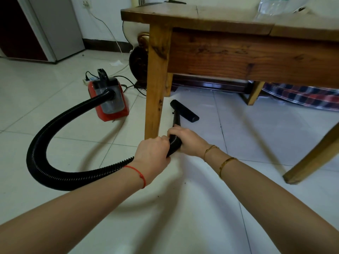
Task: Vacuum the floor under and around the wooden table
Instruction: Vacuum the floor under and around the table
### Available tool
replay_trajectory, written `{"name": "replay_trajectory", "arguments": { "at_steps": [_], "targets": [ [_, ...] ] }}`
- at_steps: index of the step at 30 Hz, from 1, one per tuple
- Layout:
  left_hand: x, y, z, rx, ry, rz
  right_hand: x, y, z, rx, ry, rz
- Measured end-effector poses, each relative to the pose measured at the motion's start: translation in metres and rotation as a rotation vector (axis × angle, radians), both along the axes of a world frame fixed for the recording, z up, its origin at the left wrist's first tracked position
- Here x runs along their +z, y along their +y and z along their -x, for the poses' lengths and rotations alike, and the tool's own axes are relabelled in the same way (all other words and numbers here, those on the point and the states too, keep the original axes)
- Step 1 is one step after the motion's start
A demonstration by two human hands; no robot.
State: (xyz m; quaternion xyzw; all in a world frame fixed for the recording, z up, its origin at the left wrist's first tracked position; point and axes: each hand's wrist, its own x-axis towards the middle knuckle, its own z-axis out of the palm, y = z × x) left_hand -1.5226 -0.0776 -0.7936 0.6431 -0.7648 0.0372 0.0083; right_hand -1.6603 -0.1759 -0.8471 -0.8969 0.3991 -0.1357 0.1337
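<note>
A pale glossy tiled floor [183, 217] fills most of the view, seen from low down. A brown wooden desk [238, 57] with square legs stands at upper right; its nearest front leg [156, 85] comes down just left of both hands.

A thick black ribbed vacuum hose [42, 143] loops wide across the open tiles on the left, running from a small red and grey canister vacuum [110, 99] that sits near the desk's corner, beside a white power strip [86, 80]. The slack loop probably gives room to reach forward.

The left hand [154, 153] is clenched round the hose end. The right hand [189, 142], just ahead and touching it, grasps the black tube, likely steadying the aim. The flat black floor nozzle [185, 110] rests on the tiles just inside the front leg, at the edge of the space beneath the desk.

Under the desk the floor looks open toward a far leg [254, 95] and some checked fabric [302, 97]. Small dark specks [184, 183] lie on tiles nearer the person.
</note>
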Motion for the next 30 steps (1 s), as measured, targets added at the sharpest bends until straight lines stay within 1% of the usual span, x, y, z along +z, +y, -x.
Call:
{"name": "replay_trajectory", "arguments": {
  "at_steps": [4,10,15,18,20,24,27,30],
  "targets": [
    [-0.008,-0.012,0.019,-0.034,0.039,-0.012,-0.011,-0.011,0.023,-0.055,0.008,-0.024],
    [-0.024,-0.050,0.053,-0.078,0.047,-0.017,-0.026,-0.039,0.059,-0.137,-0.010,-0.035],
    [-0.038,-0.083,0.088,-0.113,0.053,-0.013,-0.036,-0.063,0.097,-0.248,0.017,-0.040],
    [-0.045,-0.097,0.110,-0.136,0.043,-0.008,-0.036,-0.070,0.119,-0.341,0.078,-0.059],
    [-0.049,-0.103,0.122,-0.151,0.042,-0.011,-0.039,-0.067,0.132,-0.373,0.043,-0.068],
    [-0.053,-0.104,0.134,-0.194,0.035,-0.001,-0.045,-0.057,0.147,-0.428,0.029,-0.010],
    [-0.054,-0.098,0.131,-0.233,0.023,0.006,-0.044,-0.045,0.147,-0.448,0.057,0.071],
    [-0.052,-0.085,0.119,-0.253,0.010,0.020,-0.044,-0.030,0.139,-0.444,0.097,0.099]
  ]
}}
